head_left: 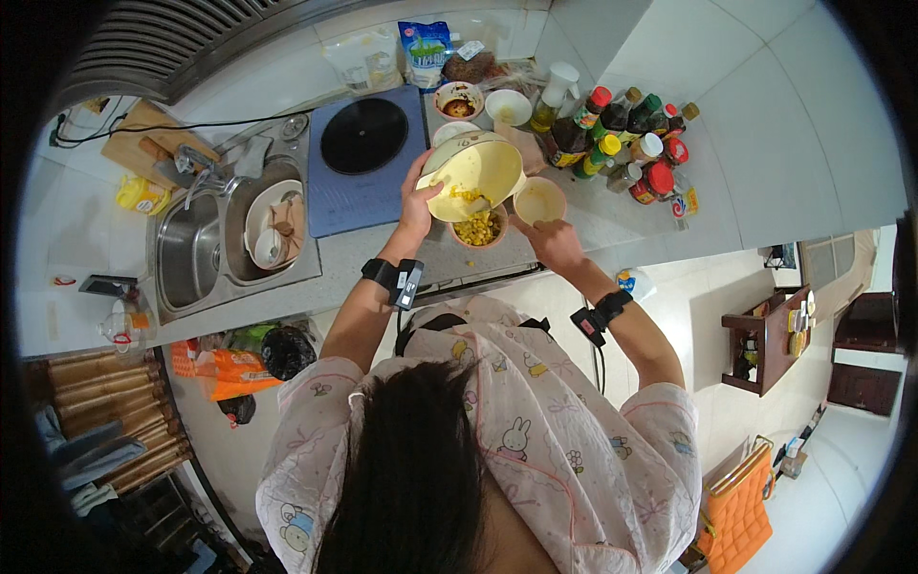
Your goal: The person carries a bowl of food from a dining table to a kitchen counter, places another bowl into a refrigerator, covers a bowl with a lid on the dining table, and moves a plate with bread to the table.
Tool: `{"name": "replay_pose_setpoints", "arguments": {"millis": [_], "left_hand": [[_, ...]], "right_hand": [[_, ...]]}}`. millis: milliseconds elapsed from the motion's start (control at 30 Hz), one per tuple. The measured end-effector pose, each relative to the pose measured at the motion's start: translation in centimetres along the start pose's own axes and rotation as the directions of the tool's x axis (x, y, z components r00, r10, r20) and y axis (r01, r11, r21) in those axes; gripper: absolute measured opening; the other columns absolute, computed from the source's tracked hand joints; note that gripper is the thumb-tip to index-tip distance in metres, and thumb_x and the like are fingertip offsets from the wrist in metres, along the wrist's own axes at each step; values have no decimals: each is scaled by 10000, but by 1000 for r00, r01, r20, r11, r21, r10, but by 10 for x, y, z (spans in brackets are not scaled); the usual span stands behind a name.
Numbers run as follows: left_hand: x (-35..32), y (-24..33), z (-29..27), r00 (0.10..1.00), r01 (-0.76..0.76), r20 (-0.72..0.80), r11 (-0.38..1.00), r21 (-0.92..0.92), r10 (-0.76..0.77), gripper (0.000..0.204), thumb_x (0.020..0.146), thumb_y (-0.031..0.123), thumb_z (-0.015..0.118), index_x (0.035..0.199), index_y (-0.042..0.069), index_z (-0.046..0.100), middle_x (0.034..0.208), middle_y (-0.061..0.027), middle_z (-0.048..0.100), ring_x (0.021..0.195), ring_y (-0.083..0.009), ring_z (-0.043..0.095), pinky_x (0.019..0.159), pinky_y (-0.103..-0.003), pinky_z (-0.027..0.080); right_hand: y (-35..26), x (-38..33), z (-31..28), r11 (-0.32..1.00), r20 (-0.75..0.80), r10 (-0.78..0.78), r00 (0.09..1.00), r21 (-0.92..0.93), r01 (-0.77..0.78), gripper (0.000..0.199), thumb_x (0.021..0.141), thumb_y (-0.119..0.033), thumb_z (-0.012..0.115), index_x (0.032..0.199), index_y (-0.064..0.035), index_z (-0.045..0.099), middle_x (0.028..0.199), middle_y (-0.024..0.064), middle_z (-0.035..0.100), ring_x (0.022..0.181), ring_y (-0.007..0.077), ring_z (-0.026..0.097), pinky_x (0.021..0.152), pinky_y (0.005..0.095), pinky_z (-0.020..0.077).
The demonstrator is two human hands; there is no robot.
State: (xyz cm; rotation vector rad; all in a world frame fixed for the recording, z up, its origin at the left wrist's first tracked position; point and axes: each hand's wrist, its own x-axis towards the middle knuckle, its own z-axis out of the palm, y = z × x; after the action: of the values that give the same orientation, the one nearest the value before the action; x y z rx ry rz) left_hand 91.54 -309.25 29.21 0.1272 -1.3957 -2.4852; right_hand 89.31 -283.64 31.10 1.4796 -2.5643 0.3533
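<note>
My left hand (pixel 418 203) is closed on the rim of a pale yellow bowl (pixel 486 165), tilted over the counter's front part. Some corn kernels (pixel 468 194) lie at its lowered edge. Right below sits a smaller bowl (pixel 486 246) filled with yellow kernels and darker bits. My right hand (pixel 557 243) is closed beside it, fingertips toward the two bowls. A small greyish tip (pixel 481 204) shows at the kernels, but whether it belongs to something in my right hand is unclear. A small cream bowl (pixel 538 203) stands just beyond my right fingers.
Left of the bowls lies a blue induction cooker (pixel 330 206), then a double sink (pixel 187 251) with dishes. Several sauce bottles (pixel 612 143) crowd the right back. Behind stand a bowl with dark sauce (pixel 459 99), a white bowl (pixel 508 107) and a blue bag (pixel 426 53).
</note>
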Motion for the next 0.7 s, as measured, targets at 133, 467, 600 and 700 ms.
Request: {"name": "replay_pose_setpoints", "arguments": {"millis": [133, 467, 600, 700], "left_hand": [[6, 6, -1, 999, 11, 31, 1000, -11, -11, 603, 661, 18, 515, 1240, -8, 348, 1212, -141, 433, 1118, -245, 427, 952, -320, 327], [-2, 19, 3, 999, -22, 42, 996, 92, 19, 591, 653, 9, 524, 1225, -6, 380, 1204, -124, 447, 1111, -232, 433, 949, -301, 323], [-6, 14, 3, 997, -57, 50, 990, 129, 51, 594, 639, 2, 513, 1220, 0, 391, 1202, -126, 449, 1112, -233, 432, 946, -298, 327], [-5, 9, 7, 996, -73, 52, 987, 140, 66, 578, 637, -28, 511, 1206, 5, 413, 1174, -110, 469, 1086, -214, 445, 934, -279, 331]], "right_hand": [[-2, 28, 8, 998, -114, 40, 993, -52, -46, 464, 685, -63, 519, 1141, -148, 517, 601, 43, 536, 490, 204, 549, 452, 320, 451], [-5, 12, 12, 989, -164, 45, 985, 146, -21, 292, 721, -89, 526, 1006, -119, 582, 611, 49, 566, 522, 231, 564, 493, 336, 462], [3, 8, 12, 989, -128, 46, 991, 143, -27, 315, 722, -96, 529, 1032, -123, 577, 615, 52, 567, 523, 230, 563, 491, 339, 460], [2, 27, 12, 997, -179, 23, 984, 77, -10, 340, 721, -103, 532, 1057, -131, 570, 609, 57, 567, 519, 231, 563, 484, 345, 457]]}}
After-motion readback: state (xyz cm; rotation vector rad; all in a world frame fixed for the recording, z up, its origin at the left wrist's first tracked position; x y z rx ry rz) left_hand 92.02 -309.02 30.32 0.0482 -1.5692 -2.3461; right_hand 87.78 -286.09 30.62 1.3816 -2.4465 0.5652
